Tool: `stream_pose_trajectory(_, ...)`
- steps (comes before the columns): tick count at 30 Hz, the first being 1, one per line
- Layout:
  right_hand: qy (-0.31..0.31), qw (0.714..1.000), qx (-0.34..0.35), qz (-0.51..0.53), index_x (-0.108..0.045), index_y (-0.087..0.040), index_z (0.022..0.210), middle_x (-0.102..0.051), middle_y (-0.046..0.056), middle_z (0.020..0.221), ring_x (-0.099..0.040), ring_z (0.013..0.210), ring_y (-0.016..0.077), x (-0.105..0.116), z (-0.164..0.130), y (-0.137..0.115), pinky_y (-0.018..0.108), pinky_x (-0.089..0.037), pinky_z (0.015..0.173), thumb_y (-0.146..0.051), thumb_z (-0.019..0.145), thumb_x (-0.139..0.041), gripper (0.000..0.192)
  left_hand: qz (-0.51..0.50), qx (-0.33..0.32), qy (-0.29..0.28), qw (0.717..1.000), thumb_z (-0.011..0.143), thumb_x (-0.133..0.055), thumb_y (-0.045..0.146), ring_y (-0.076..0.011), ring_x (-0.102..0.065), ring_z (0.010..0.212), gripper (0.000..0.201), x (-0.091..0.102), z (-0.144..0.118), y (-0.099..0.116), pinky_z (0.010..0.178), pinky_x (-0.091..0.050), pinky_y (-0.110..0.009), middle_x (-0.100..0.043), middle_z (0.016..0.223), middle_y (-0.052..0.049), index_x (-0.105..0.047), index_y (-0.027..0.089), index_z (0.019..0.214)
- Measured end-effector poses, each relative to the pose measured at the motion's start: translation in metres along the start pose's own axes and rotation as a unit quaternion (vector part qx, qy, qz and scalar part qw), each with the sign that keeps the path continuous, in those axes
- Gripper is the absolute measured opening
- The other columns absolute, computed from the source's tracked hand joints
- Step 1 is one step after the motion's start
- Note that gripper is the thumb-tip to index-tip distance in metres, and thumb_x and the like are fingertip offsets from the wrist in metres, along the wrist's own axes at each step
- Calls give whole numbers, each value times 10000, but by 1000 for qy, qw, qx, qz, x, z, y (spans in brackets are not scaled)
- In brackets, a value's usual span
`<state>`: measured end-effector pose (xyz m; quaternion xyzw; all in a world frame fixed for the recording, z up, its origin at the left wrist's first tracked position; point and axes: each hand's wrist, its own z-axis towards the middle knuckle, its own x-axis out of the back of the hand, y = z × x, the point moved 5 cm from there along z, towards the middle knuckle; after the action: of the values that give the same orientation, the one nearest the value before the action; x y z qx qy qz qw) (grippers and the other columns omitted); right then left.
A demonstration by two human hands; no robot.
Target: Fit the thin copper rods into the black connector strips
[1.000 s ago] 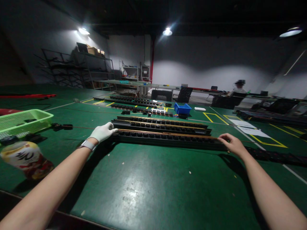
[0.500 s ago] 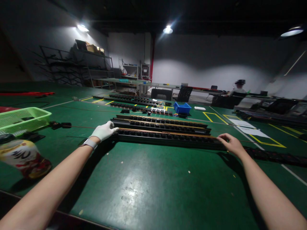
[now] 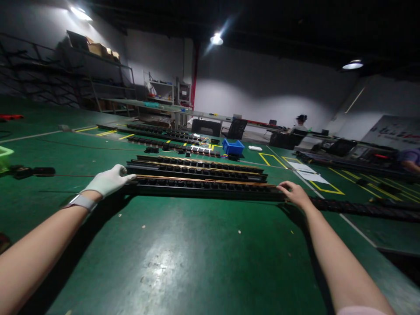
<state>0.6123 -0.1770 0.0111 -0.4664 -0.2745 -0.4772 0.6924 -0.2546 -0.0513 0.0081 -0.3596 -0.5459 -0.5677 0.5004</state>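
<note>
My left hand (image 3: pixel 110 180), in a white glove with a watch at the wrist, pinches the left end of thin copper-coloured wires (image 3: pixel 203 180). My bare right hand (image 3: pixel 293 193) has thumb and fingers closed at the right end of the same wires. They stretch nearly straight between the hands, just above the front black rail (image 3: pixel 203 191), which holds a row of black blocks. Behind it lie more black rails (image 3: pixel 197 166) with similar wires along them. Whether the wires touch the blocks, I cannot tell.
A blue bin (image 3: pixel 233 147) stands behind the rails, beside a small white object (image 3: pixel 255 148). White papers (image 3: pixel 306 172) lie to the right on the green table (image 3: pixel 197 253). A green basket (image 3: pixel 5 158) shows at the left edge. Another person (image 3: pixel 410 159) is at far right.
The view has turned right, so the table's things sit further left and the bottle has nearly left the picture. Both hands keep their places at the wire ends.
</note>
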Motion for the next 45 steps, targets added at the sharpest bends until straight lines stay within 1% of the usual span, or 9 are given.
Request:
stream_pose_trajectory(2,-3,1000,4,-21,-777,-279,998,-825,93,1083,-745,1013,318,7,0,10,447,-558,945,-755,949,-570,522,-1,10,-17,1000,862,-429,952,-377,-718,1155,979,1,3,-11,1008,-529,-438,-737,1359,-216,-583,160,1416)
stream_pose_trajectory(4,-6,999,4,-41,-775,-291,992,-826,82,1091,-745,1046,326,11,0,18,462,-549,969,-708,962,-548,476,-3,14,-17,1000,836,-413,982,-391,-723,1139,1019,3,6,-19,994,-535,-449,-737,1353,-216,-593,164,1417)
stream_pose_trajectory(7,-7,997,-19,-75,-784,-299,991,-824,63,1091,-740,1067,323,10,2,24,476,-530,993,-646,963,-532,430,-2,11,-17,1000,815,-415,998,-391,-728,1129,1035,4,7,-24,990,-534,-449,-747,1335,-206,-614,165,1395)
stream_pose_trajectory(12,6,993,-62,-104,-795,-301,998,-829,45,1096,-729,1083,313,-5,8,27,486,-481,1050,-617,953,-563,395,-2,13,-20,1000,796,-434,1004,-381,-737,1105,1033,1,7,-19,951,-547,-437,-751,1345,-203,-625,178,1387)
stream_pose_trajectory(15,18,991,-75,-105,-798,-303,997,-829,43,1103,-719,1119,318,-12,10,30,500,-447,1088,-633,950,-562,408,-2,9,-10,1000,796,-449,995,-387,-743,1092,1020,2,7,-16,935,-553,-438,-762,1318,-207,-641,173,1367)
stream_pose_trajectory(20,25,992,-71,-97,-800,-305,994,-827,52,1111,-704,1134,326,-17,8,32,519,-415,1119,-649,957,-538,434,11,0,-3,1000,817,-425,986,-376,-752,1042,1007,7,3,-15,904,-556,-421,-777,1268,-212,-651,167,1358)
stream_pose_trajectory(29,30,993,-72,-89,-767,-301,983,-820,61,1161,-684,1183,326,-24,8,34,562,-357,1182,-634,971,-490,434,25,5,-18,1000,835,-436,970,-390,-736,1092,980,8,0,-11,937,-536,-418,-760,1306,-200,-614,186,1397)
stream_pose_trajectory(37,23,991,-78,-106,-757,-298,1029,-806,48,1210,-667,1241,316,-33,11,41,632,-196,1283,-584,1007,-465,409,30,-2,-23,999,858,-403,955,-378,-742,1034,942,10,-6,-7,915,-532,-411,-772,1267,-209,-647,189,1349)
stream_pose_trajectory(45,15,991,-77,-107,-756,-300,1027,-788,59,1218,-643,1252,327,-35,13,42,698,-150,1283,-591,1021,-446,425,23,-9,-22,999,865,-384,956,-360,-741,1053,949,7,-6,-8,923,-528,-401,-772,1300,-192,-645,191,1361)
